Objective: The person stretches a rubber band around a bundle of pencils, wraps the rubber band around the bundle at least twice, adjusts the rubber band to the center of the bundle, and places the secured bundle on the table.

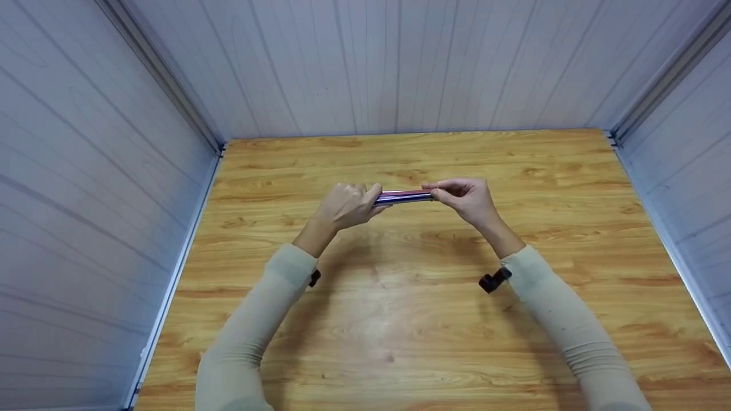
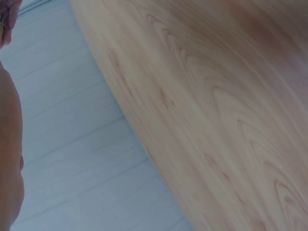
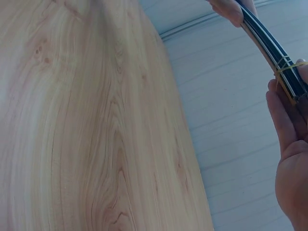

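A bundle of slim, shiny sticks [image 1: 404,197], pencil-like, in purple, dark blue and red, is held level above the table between both hands. My left hand [image 1: 349,204] grips its left end, thumb along the top. At the right end, my right hand [image 1: 469,200] pinches it between thumb and fingers. The right wrist view shows a thin yellow rubber band [image 3: 285,69] around the bundle [image 3: 269,45], close to the right thumb. Only the edge of the left hand [image 2: 8,154] shows in the left wrist view.
Beneath the hands lies a wood-grain table [image 1: 388,319]. Pale panelled walls [image 1: 365,68] enclose it at the back and on both sides. Small black wrist mounts [image 1: 494,280] stick out from the sleeves.
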A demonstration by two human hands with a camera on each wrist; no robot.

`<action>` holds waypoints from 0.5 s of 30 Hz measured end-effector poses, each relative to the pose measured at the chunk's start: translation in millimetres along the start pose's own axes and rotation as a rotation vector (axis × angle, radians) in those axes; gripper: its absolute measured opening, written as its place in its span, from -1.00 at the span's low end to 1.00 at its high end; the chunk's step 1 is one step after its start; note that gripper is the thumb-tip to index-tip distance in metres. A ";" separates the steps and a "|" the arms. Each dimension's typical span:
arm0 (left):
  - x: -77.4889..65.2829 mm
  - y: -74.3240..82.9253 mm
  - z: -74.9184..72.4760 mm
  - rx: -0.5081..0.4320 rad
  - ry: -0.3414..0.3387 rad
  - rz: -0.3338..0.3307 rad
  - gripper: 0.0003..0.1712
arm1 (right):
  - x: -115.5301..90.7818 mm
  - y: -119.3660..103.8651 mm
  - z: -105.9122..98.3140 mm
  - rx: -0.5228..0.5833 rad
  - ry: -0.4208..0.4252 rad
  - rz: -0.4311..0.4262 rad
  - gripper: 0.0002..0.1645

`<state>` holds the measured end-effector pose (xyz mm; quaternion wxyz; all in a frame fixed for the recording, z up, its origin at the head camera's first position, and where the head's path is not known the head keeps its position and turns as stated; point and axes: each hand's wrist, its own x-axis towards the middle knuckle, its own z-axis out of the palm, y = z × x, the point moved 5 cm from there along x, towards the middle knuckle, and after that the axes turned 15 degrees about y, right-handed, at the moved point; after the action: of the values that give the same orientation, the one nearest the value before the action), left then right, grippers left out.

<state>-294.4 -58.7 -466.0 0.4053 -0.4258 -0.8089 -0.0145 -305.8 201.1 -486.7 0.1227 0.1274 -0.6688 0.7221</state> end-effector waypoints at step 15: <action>-5.9 -0.3 1.5 -0.093 -0.041 -0.007 -0.49 | -3.7 5.3 -4.6 0.018 -0.069 -0.031 -0.78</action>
<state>-293.8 -62.4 -470.8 0.3685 -0.4416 -0.8168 -0.0447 -304.2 205.3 -493.2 0.1095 0.1638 -0.6640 0.7213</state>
